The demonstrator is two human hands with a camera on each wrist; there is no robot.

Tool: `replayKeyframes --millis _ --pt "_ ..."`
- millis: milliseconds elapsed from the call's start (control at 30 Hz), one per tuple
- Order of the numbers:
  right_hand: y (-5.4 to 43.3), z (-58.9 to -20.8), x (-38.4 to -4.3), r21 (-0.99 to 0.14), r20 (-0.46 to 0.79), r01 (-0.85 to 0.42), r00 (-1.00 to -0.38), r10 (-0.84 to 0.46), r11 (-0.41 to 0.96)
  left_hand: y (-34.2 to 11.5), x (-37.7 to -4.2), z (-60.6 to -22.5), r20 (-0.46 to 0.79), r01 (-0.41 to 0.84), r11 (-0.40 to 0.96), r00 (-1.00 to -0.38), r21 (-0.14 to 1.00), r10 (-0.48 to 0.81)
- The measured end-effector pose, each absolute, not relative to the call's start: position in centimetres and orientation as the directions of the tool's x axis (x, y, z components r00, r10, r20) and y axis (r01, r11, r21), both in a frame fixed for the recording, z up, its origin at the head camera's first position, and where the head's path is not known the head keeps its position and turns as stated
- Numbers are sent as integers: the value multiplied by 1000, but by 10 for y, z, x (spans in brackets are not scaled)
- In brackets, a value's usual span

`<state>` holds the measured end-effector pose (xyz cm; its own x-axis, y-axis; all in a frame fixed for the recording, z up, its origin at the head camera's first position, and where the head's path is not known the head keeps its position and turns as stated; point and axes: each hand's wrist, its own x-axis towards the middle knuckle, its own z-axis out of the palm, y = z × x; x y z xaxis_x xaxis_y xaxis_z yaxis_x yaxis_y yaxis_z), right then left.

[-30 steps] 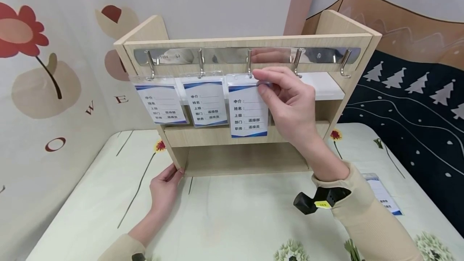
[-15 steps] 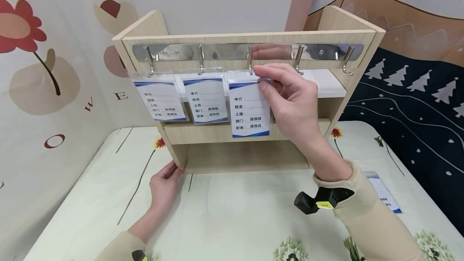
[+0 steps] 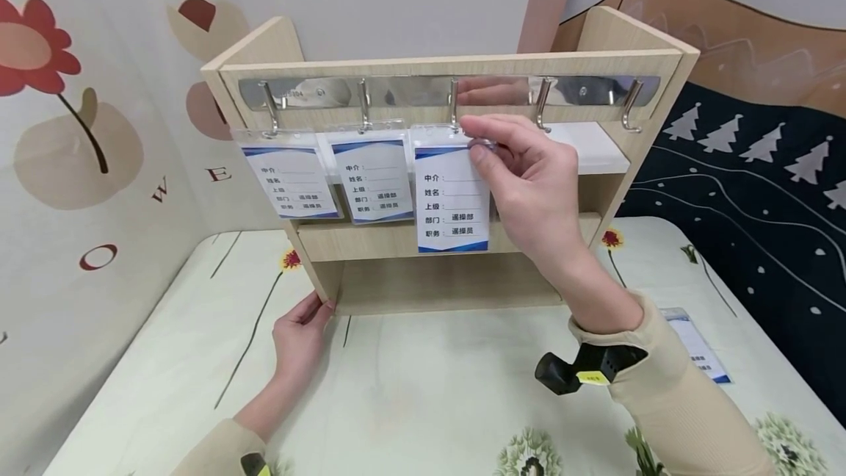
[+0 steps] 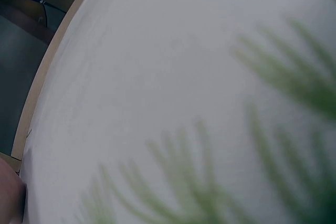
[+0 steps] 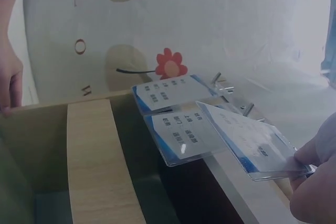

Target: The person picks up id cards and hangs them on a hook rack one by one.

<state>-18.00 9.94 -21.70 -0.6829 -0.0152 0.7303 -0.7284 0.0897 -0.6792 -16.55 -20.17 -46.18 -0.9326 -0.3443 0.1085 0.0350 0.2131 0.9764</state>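
My right hand (image 3: pixel 538 182) pinches the upper right corner of a clear-sleeved name badge (image 3: pixel 452 197) with a white and blue card. The badge's top edge is at the third hook (image 3: pixel 454 105); whether its slot is over the hook tip cannot be told. In the right wrist view, this badge (image 5: pixel 252 137) stands out further than its neighbours. Two similar badges hang on the first two hooks, a left badge (image 3: pixel 291 178) and a middle badge (image 3: pixel 372 178). My left hand (image 3: pixel 300 344) grips the lower left corner of the wooden shelf (image 3: pixel 423 244).
A metal hook rail (image 3: pixel 410 92) runs along the shelf's top board; its two right hooks carry no badge. Another badge (image 3: pixel 697 347) lies on the flowered cloth (image 3: pixel 423 380) beside my right sleeve. A white box (image 3: pixel 588 149) sits inside the shelf. Patterned curtains stand behind.
The held badge's lower edge tips slightly towards me. My right hand keeps its pinch by the third hook, and the left stays at the shelf corner. The head view shifts slightly.
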Motion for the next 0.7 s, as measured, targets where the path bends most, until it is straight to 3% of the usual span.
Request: replayKeyframes --millis 233,700 --pt "100 -219 -188 -757 645 -641 -764 -7 128 -200 -165 -461 101 29 206 -932 978 -348" --pt "95 -226 -196 -654 754 -751 -657 -8 87 -200 -167 -461 125 49 212 -925 976 -360"
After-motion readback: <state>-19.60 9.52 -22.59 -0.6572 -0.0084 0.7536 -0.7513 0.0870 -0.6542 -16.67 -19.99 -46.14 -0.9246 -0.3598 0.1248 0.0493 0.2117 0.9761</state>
